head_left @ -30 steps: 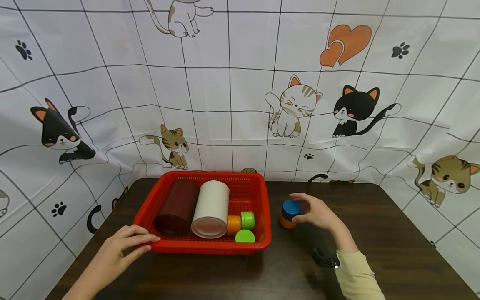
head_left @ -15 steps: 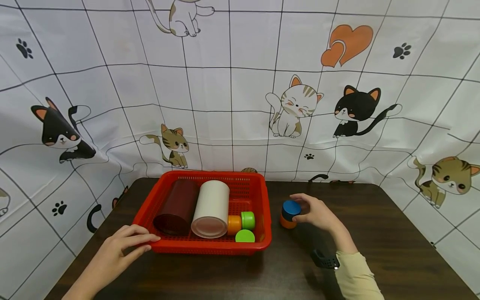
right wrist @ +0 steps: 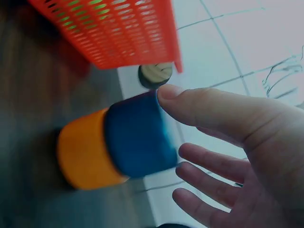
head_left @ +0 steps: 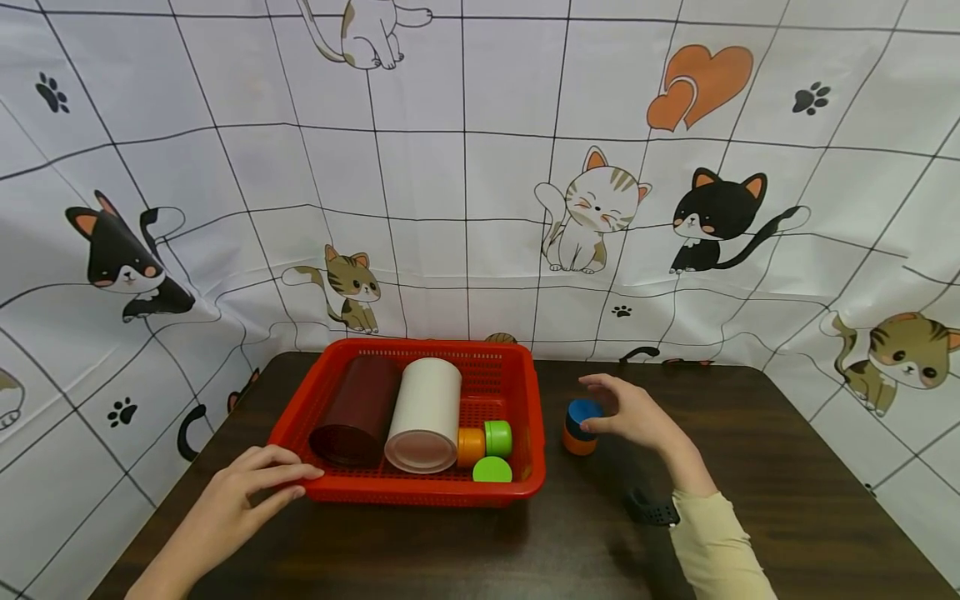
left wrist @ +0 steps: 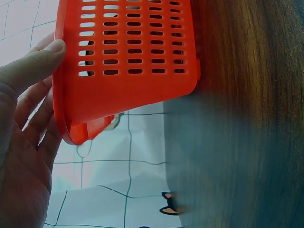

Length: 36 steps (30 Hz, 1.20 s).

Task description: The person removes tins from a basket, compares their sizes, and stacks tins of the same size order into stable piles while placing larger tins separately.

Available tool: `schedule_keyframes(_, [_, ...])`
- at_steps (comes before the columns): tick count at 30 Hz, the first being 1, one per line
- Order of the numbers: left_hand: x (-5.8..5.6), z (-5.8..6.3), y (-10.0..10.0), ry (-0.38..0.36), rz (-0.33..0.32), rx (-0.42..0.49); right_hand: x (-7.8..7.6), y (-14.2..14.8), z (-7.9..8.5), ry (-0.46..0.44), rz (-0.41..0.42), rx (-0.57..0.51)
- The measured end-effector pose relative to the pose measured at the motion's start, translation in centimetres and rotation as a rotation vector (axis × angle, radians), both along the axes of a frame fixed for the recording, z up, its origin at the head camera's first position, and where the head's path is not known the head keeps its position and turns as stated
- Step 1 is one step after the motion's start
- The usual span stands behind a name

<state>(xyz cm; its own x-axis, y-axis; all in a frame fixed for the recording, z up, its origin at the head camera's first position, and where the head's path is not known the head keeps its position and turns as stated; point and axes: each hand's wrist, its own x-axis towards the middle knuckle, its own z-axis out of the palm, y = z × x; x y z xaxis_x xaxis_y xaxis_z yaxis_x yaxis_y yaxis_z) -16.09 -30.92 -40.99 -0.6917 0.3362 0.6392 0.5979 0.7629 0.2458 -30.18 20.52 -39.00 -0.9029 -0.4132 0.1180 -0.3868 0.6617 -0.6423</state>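
Head view, blue cylinder (head_left: 582,410): upright on orange cylinder (head_left: 580,442), at 3 o'clock of red plastic basket (head_left: 420,495); joined or merely stacked, cannot tell.
Right hand (head_left: 637,417): at 3 o'clock of blue cylinder, fingers relaxed and apart, no grip; thumb at 5 o'clock, touching or just beside, fingertips toward 12.
Left hand (head_left: 243,492): pinching basket rim at 8 o'clock corner, between thumb and fingers.
Stack handling: judged best with thumb and fingers squared across opposite sides, then straight up or straight off; sideways brush likely to topple blue from orange. For both together, lower grip across seam.
Basket contents: maroon cylinder (head_left: 358,412) lying at 9 o'clock; white cylinder (head_left: 426,404) near centre; orange piece (head_left: 471,447) and upper lime-green piece (head_left: 498,438) at 4.
Edges: basket wall near stack at 9 o'clock, likely first snag; cat-print sheet (head_left: 495,175) beyond table's 12 o'clock edge.
Room: wider dark tabletop (head_left: 750,450) from 3 to 5 o'clock of stack.
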Motion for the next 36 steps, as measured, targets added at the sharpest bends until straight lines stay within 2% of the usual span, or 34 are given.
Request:
schedule_keyframes(5, [0.1, 0.1, 0.0, -0.005, 0.004, -0.004, -0.7, -1.1, 2.0, 0.047, 0.026, 0.042])
schedule_keyframes(15, [0.1, 0.3, 0.0, -0.011, 0.005, -0.009, -2.4, -4.9, 5.6, 0.045, 0.089, 0.107])
schedule_keyframes(23, [0.2, 0.3, 0.0, -0.025, 0.009, -0.012, -3.4, -9.2, 8.5, 0.051, 0.175, 0.235])
schedule_keyframes(29, [0.2, 0.2, -0.1, -0.027, 0.012, -0.015, -3.8, -11.3, 9.5, 0.078, 0.249, 0.296])
schedule_keyframes(36, [0.2, 0.2, -0.1, -0.033, 0.016, -0.014, -4.4, -13.3, 9.6, 0.02, 0.288, 0.366])
